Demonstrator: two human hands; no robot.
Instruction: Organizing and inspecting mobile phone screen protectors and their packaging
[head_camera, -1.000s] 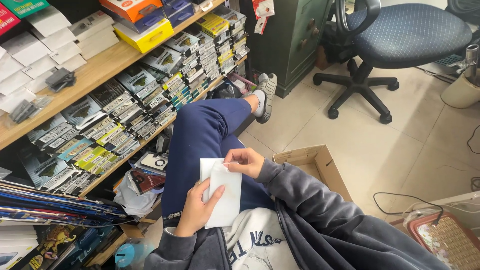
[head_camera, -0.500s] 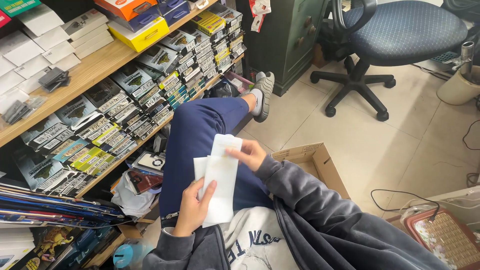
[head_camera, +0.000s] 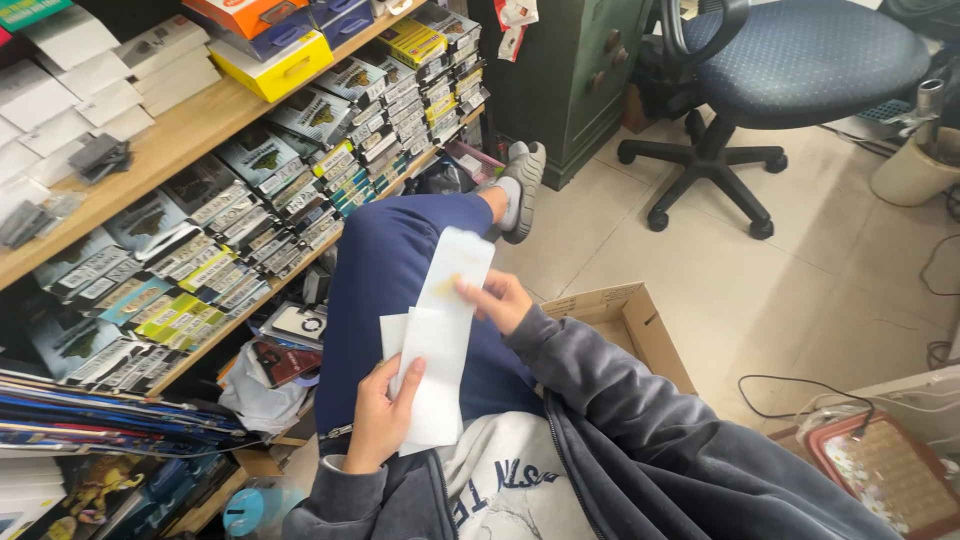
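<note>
The left hand (head_camera: 380, 420) rises from the near edge, wrist bent back, its grip closed on the lower part of a bundle of white paper sheets (head_camera: 435, 350) held over the lap, thumb lying flat across the front sheet. The right hand (head_camera: 495, 298) reaches in from the right on a bent forearm, fingers pinching the upper sheet, which stands longer and tilts toward the far shelf (head_camera: 150, 150). An open cardboard box (head_camera: 640, 320) sits on the floor just right of the leg.

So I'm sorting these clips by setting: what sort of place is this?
Probably a shop's stockroom: wooden shelves crammed with small packaged goods, an office chair, a cardboard box on the tiled floor.
</note>
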